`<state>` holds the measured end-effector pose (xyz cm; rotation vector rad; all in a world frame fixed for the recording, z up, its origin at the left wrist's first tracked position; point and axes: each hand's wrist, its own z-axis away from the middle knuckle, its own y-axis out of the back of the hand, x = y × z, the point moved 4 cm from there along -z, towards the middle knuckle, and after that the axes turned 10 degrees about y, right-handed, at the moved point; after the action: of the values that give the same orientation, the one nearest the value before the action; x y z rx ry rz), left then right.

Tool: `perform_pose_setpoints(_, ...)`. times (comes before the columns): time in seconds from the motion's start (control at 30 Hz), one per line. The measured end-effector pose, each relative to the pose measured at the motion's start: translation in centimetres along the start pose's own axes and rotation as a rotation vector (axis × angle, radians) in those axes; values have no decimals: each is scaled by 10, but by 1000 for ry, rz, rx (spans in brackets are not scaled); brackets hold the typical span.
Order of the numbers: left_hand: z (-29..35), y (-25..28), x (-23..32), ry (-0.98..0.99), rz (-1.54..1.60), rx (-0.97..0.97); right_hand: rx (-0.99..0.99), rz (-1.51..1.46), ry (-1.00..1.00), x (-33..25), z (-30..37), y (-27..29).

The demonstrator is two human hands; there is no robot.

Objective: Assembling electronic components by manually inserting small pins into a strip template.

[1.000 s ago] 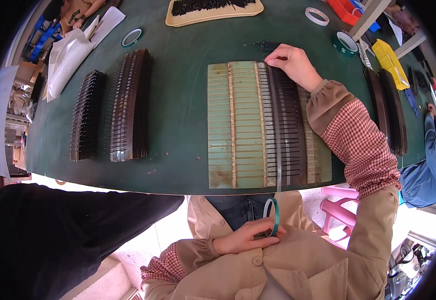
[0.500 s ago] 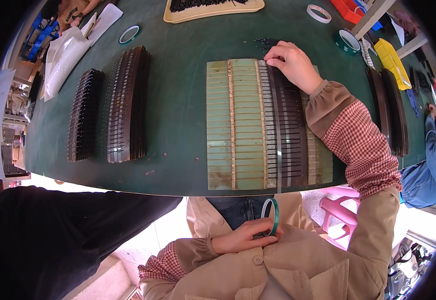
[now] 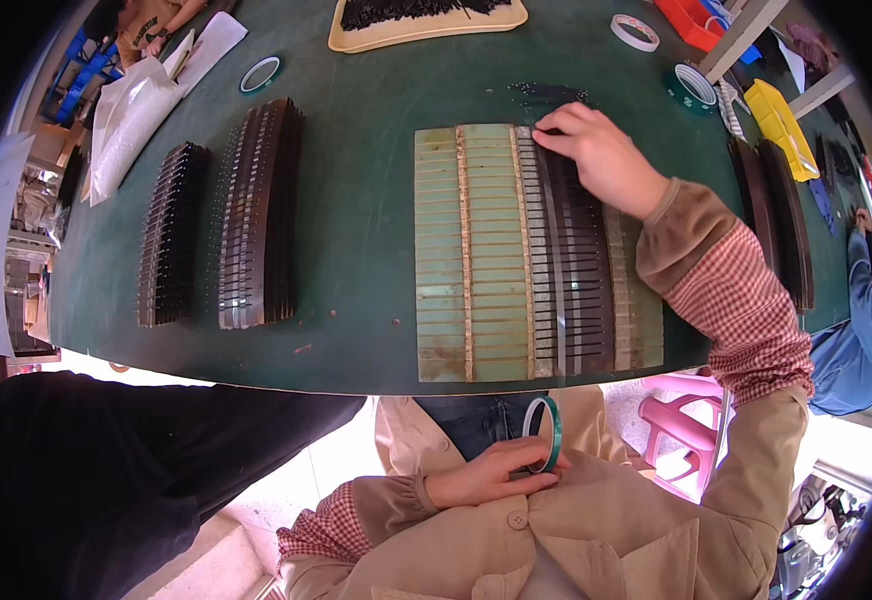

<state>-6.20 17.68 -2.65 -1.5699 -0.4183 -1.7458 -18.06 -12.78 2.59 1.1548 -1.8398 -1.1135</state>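
A pale green slotted board (image 3: 491,250) lies on the table near its front edge. Across its right half sits a row of thin dark strips with pins (image 3: 586,260). A narrow strip of clear tape (image 3: 560,300) runs lengthwise over them, from the far edge to the near one. My right hand (image 3: 596,150) is closed, thumb and index fingertip together at the tape's far end, which they partly hide. Below the table edge, close to my body, my left hand (image 3: 496,475) grips a green tape roll (image 3: 554,435).
Two stacks of dark pinned strips (image 3: 256,220) (image 3: 171,240) stand on the left. Small dark pieces (image 3: 546,94) lie beyond the board. A cream tray (image 3: 426,40) is at the back, tape rolls (image 3: 260,74) (image 3: 694,88) lie around, and a yellow bin (image 3: 781,128) stands right.
My right hand has shifted slightly down and right at the board's far edge, showing more of the small dark pieces behind it. My left hand stays on the tape roll.
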Motion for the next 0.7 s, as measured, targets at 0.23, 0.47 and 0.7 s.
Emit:
perform_pose_setpoints(0.23, -4, 0, -1, -49, -22, 6, -36, 61, 7, -20, 3, -2)
perform_pose_setpoints(0.47, -3, -3, -6, -37, -33, 11, -31, -118, 5, -17, 10, -5)
perform_pose_setpoints(0.7, -5, -3, -2, -56, -54, 7, 40, -179, -146, -3, 15, 13)
